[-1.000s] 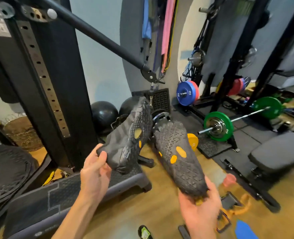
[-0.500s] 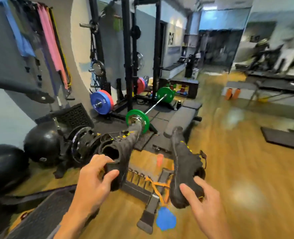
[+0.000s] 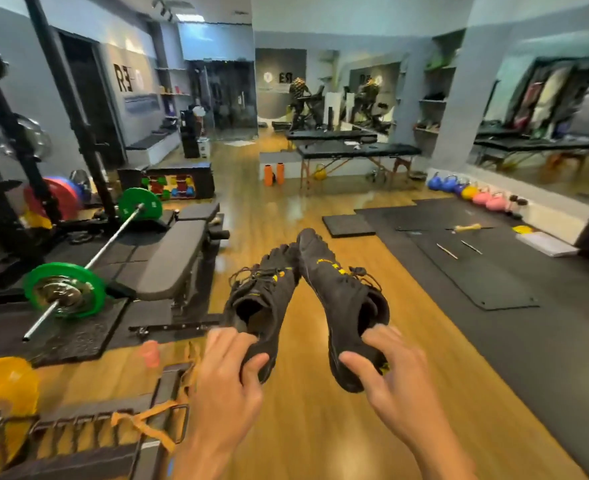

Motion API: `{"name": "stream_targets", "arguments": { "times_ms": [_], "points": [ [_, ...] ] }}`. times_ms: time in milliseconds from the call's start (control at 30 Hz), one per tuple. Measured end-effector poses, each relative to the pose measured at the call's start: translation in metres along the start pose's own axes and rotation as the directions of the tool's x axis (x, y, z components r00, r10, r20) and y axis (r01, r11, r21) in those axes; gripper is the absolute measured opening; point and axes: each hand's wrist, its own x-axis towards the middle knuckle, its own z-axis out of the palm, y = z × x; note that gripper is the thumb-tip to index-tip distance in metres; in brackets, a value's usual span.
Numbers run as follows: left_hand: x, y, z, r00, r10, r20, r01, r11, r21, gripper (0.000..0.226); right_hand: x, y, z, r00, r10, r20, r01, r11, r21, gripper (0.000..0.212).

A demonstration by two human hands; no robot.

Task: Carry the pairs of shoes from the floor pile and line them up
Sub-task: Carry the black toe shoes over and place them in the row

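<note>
I hold a pair of black toe shoes with yellow marks in the air in front of me, above the wooden floor. My left hand (image 3: 229, 368) grips the heel of the left shoe (image 3: 263, 296). My right hand (image 3: 386, 368) grips the heel of the right shoe (image 3: 341, 296). Both shoes point away from me with their openings up, and their toe ends nearly touch. No floor pile of shoes is in view.
A weight bench (image 3: 172, 258) and a barbell with green plates (image 3: 64, 292) stand at left beside a rack. Black mats (image 3: 459, 258) cover the floor at right, with kettlebells (image 3: 476, 195) along the mirror wall. Massage tables (image 3: 355, 150) stand further back. Wooden floor (image 3: 286, 209) stretches ahead.
My view has swung right from the rack corner to the open gym room. The shoes have turned from soles facing me to openings up, still held by their heels.
</note>
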Motion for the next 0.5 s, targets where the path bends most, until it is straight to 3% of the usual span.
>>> {"name": "stream_targets", "arguments": {
  "times_ms": [267,500],
  "points": [
    [0.050,0.107,0.143,0.989,0.106,0.100,-0.086,0.979,-0.187,0.008,0.003,0.112,-0.136,0.978,0.085,-0.192,-0.113,0.984,-0.140,0.025],
    [0.091,0.177,0.262,0.961,0.235,0.149,-0.165,0.913,-0.372,0.009,0.002,0.193,-0.213,0.936,0.170,-0.310,-0.247,0.942,-0.228,0.026]
  ]
}}
